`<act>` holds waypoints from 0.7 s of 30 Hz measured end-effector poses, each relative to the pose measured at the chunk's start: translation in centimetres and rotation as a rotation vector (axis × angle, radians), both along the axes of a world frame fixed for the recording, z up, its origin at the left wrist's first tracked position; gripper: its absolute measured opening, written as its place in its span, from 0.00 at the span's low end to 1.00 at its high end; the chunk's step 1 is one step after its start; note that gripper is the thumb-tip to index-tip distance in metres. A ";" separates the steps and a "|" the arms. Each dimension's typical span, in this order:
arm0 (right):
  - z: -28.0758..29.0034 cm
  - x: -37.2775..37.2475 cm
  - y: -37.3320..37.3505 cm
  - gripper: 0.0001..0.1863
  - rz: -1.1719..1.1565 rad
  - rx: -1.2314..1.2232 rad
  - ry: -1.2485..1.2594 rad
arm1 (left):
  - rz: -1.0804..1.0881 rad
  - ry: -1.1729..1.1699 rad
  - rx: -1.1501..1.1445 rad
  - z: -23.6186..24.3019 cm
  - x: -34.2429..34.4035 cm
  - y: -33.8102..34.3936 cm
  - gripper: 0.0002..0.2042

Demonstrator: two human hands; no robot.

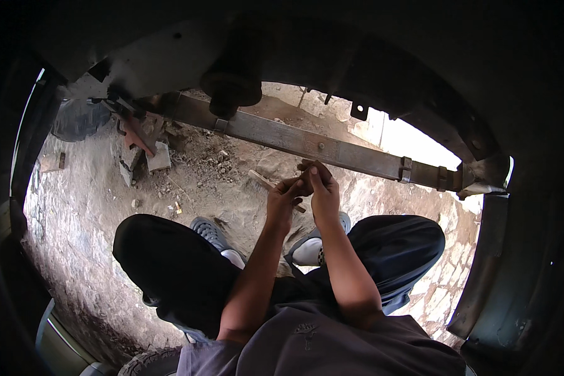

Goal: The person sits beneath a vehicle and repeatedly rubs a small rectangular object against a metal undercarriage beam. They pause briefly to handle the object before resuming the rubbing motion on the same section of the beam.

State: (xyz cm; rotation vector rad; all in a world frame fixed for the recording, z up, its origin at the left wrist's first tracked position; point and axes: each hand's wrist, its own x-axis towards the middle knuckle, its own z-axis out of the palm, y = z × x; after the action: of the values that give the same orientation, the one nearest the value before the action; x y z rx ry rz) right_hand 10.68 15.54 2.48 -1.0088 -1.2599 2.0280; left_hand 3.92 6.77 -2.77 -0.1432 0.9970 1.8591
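Note:
My left hand (282, 200) and my right hand (323, 193) meet in front of me, just below a long metal bar (288, 135). The fingers of both are bent and pressed together around a small dark brown piece (305, 180). Fingers hide most of it, so its kind cannot be made out. Beside my left hand a pale, stick-like strip (260, 179) points up and to the left; whether the hand touches it or it lies on the ground below is unclear.
Dark curved metal bodywork (413, 81) arches overhead. A reddish jack-like stand (135, 133) is at the far left, beside stone blocks (159, 156). A tyre (150, 363) shows at the lower left. My shoes (212, 235) rest on rough, dusty ground (88, 213).

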 end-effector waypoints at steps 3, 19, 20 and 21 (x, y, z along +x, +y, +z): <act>-0.7 -0.2 0.1 0.24 -0.020 0.183 0.047 | -0.002 0.110 -0.048 -0.5 0.9 0.7 0.12; 4.3 -6.3 12.1 0.11 0.719 1.079 -0.693 | 0.088 -0.002 -0.250 0.7 -0.8 2.4 0.11; 3.8 -6.6 12.3 0.12 0.726 1.064 -0.696 | 0.140 0.013 -0.233 1.7 -1.8 2.5 0.12; 3.6 -6.7 12.3 0.13 0.719 1.040 -0.680 | 0.187 0.026 -0.217 2.1 -2.7 2.3 0.13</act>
State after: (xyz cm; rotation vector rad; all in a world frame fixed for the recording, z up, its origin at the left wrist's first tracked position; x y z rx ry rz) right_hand 4.01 27.84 6.10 -0.7376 -2.9084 1.0029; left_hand 1.24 9.07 -0.62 -0.3536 1.2380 1.9196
